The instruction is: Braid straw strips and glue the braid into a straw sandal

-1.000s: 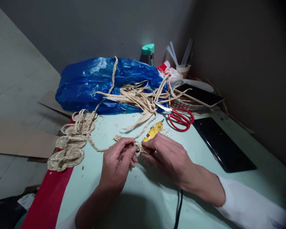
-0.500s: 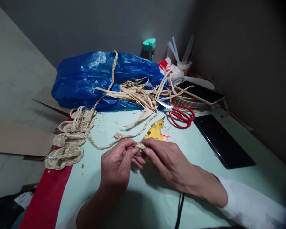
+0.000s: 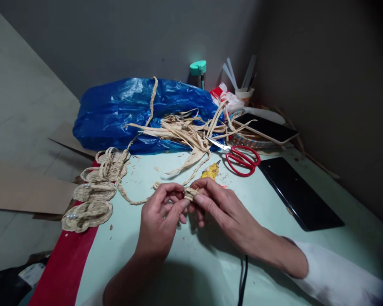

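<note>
Between my two hands is a small coil of braided straw cord [image 3: 190,194], pinched from both sides. My left hand [image 3: 162,216] grips its left end between thumb and forefinger. On the other side, my right hand [image 3: 221,208] pinches the right end, and its lower fingers curl beneath. From the blue bag a length of braided cord [image 3: 127,199] runs down over the table toward the coil; its last stretch is hidden behind my fingers. A yellow glue gun [image 3: 210,171] lies just beyond my right hand, partly covered by it.
Red-handled scissors [image 3: 242,160] lie beyond the glue gun. Dry straw strips [image 3: 181,129] rest against a blue plastic bag [image 3: 111,110]. Several woven straw slippers [image 3: 87,214] line the left edge. A black tablet [image 3: 301,193] is at right; a second tablet [image 3: 268,126] leans on a basket.
The coil has turned a little in my fingers and shows more of its side. My right hand has shifted slightly and now hides more of the glue gun. The whole view has tilted up slightly.
</note>
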A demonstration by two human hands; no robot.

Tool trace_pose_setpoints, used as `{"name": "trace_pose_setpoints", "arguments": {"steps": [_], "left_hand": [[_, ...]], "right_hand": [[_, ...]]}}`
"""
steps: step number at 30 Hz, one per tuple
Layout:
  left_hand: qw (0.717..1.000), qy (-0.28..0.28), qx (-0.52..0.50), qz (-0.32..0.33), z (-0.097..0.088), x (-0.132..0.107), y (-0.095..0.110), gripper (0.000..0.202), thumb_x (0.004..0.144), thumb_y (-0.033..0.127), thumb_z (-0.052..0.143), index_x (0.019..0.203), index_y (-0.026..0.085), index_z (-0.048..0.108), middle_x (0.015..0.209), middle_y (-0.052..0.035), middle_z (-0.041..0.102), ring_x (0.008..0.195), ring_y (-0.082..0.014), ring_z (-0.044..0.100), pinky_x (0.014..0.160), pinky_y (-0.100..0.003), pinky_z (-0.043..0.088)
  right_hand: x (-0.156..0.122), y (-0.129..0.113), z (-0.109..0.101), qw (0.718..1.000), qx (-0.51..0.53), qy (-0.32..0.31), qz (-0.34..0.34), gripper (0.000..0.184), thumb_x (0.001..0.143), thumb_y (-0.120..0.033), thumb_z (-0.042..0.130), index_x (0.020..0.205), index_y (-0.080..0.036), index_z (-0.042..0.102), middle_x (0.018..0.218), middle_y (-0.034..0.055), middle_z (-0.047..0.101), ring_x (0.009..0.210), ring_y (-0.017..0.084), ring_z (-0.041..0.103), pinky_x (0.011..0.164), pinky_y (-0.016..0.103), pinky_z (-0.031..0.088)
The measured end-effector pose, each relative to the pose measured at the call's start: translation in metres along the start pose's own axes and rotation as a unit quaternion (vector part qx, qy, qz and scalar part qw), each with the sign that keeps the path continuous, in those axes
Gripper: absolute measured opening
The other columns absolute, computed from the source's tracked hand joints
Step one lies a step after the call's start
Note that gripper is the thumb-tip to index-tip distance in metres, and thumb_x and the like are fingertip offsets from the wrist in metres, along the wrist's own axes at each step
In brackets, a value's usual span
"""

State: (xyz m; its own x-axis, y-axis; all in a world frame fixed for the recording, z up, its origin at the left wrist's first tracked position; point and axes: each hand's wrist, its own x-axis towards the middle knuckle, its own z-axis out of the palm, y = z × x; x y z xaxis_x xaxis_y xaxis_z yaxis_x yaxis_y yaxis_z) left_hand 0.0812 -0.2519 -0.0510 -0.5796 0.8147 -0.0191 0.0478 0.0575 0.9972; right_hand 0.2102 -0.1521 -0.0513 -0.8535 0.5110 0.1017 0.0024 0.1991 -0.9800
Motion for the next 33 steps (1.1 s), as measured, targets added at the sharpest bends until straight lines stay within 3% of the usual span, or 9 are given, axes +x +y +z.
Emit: {"name": "trace_pose_setpoints", "arguments": {"steps": [5,12,15,19,22,25,33], "left_hand": [[0.997,-0.025,-0.055,-0.039,-0.004,0.004,0.002,0.011,0.082,0.023,0.069,0.088,0.017,0.063,0.068,0.0036,0.061,0.054,-0.0090,0.058,0.057,-0.022,0.050],[0.975,-0.132,-0.145,-0.107,-0.016,0.010,0.008,0.008,0.083,0.020,0.066,0.089,0.016,0.064,0.085,-0.0015,0.061,0.065,-0.0105,0.058,0.067,-0.025,0.047],[0.969,-0.148,-0.153,-0.123,-0.017,0.011,0.006,0.008,0.083,0.020,0.066,0.088,0.015,0.063,0.084,-0.0020,0.061,0.066,-0.0111,0.057,0.066,-0.025,0.046],[0.975,-0.132,-0.137,-0.115,-0.014,0.009,0.003,0.011,0.084,0.024,0.067,0.091,0.017,0.062,0.085,-0.0010,0.060,0.071,-0.0115,0.057,0.068,-0.024,0.048],[0.983,-0.135,-0.089,-0.087,-0.011,0.007,0.003,0.015,0.087,0.028,0.064,0.098,0.019,0.060,0.086,-0.0013,0.061,0.075,-0.0125,0.058,0.067,-0.024,0.049],[0.983,-0.151,-0.052,-0.084,-0.008,0.005,0.004,0.016,0.089,0.030,0.061,0.100,0.019,0.057,0.077,0.0006,0.060,0.063,-0.0118,0.058,0.058,-0.024,0.049],[0.986,-0.129,-0.068,-0.078,-0.009,0.006,0.006,0.011,0.089,0.021,0.060,0.098,0.018,0.054,0.069,0.0036,0.062,0.056,-0.0102,0.062,0.060,-0.024,0.049]], "right_hand": [[0.000,-0.004,-0.006,0.996,-0.087,-0.023,-0.023,0.025,0.100,-0.030,0.044,0.123,-0.020,0.047,0.081,-0.0020,0.068,0.072,0.013,0.062,0.069,0.025,0.044],[0.007,-0.008,-0.022,0.994,-0.085,0.001,-0.071,0.020,0.097,-0.026,0.051,0.112,-0.022,0.065,0.113,0.0015,0.069,0.102,0.015,0.063,0.088,0.027,0.045],[0.008,-0.004,-0.019,0.998,-0.015,-0.031,-0.046,0.016,0.094,-0.028,0.058,0.107,-0.020,0.061,0.098,0.0023,0.069,0.087,0.015,0.064,0.076,0.026,0.049],[0.006,0.001,-0.012,0.998,0.038,-0.040,0.006,0.018,0.091,-0.034,0.061,0.096,-0.020,0.052,0.076,-0.0018,0.061,0.064,0.011,0.056,0.058,0.023,0.045],[0.005,0.005,-0.010,1.000,0.013,0.026,-0.011,0.017,0.090,-0.031,0.063,0.094,-0.021,0.050,0.075,-0.0028,0.057,0.064,0.011,0.053,0.057,0.023,0.044],[0.005,0.007,-0.011,0.995,-0.029,0.084,-0.047,0.017,0.090,-0.027,0.061,0.105,-0.020,0.055,0.083,-0.0002,0.059,0.069,0.012,0.056,0.062,0.024,0.047],[0.005,0.010,-0.010,0.988,-0.090,0.089,-0.092,0.014,0.088,-0.026,0.065,0.099,-0.019,0.059,0.084,0.0008,0.063,0.071,0.013,0.060,0.067,0.026,0.049]]}}
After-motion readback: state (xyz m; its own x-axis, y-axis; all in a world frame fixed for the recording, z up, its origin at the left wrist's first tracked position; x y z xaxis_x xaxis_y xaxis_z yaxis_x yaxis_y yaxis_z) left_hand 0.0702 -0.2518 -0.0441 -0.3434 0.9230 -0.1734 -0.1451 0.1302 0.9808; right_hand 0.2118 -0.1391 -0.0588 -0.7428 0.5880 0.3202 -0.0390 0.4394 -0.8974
